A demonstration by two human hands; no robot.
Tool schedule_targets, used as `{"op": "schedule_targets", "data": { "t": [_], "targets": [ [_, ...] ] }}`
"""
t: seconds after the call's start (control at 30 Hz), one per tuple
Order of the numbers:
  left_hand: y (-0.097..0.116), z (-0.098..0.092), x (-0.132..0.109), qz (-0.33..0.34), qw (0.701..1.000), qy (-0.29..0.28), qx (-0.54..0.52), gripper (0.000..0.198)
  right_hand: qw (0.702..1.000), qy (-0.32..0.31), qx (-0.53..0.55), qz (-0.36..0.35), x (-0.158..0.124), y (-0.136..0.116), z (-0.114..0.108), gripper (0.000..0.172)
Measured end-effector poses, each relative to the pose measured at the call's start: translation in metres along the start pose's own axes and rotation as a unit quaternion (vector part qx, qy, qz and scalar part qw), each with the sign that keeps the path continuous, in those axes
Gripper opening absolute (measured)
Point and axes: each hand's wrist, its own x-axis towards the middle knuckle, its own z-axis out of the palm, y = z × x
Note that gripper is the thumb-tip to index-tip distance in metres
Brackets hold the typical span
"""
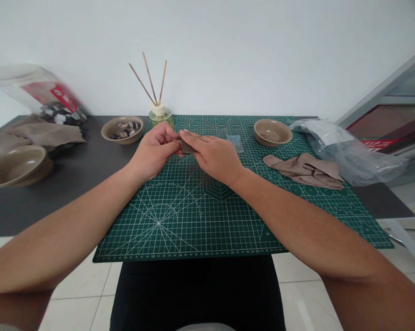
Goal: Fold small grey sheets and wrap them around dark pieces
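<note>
Both hands meet above the green cutting mat [179,230]. With bent fingers, my left hand [156,151] is closed in a pinch; what sits between its fingertips is mostly hidden. My right hand [217,156] reaches across from the right, its fingers lying over a small flat brown piece [187,147] with the thumb below it. This piece shows between the two hands and looks like cloth or sandpaper, though I cannot tell which. The fingertips of both hands touch or nearly touch at its upper left edge.
Behind my left hand stands a reed diffuser [158,112]. A bowl of dark-edged pieces [122,130], an olive bowl [17,168], a brown cloth [38,133] and a plastic bag [60,103] lie left. Rightward are another bowl [273,132], a crumpled cloth [305,170] and clear plastic [352,151].
</note>
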Motion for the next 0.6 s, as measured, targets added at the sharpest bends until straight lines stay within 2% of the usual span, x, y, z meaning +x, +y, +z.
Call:
{"op": "schedule_targets", "data": {
  "t": [0.2,0.6],
  "targets": [
    [-0.0026,-0.0024,0.0006,-0.006,1.000,-0.022,0.007,0.024,1.000,0.001,-0.003,-0.003,-0.0001,-0.0002,0.0021,0.058],
    [-0.0004,-0.0023,0.0010,-0.003,1.000,-0.018,-0.018,0.024,1.000,0.000,0.004,0.001,0.0005,-0.0007,-0.0032,0.056]
  ]
}}
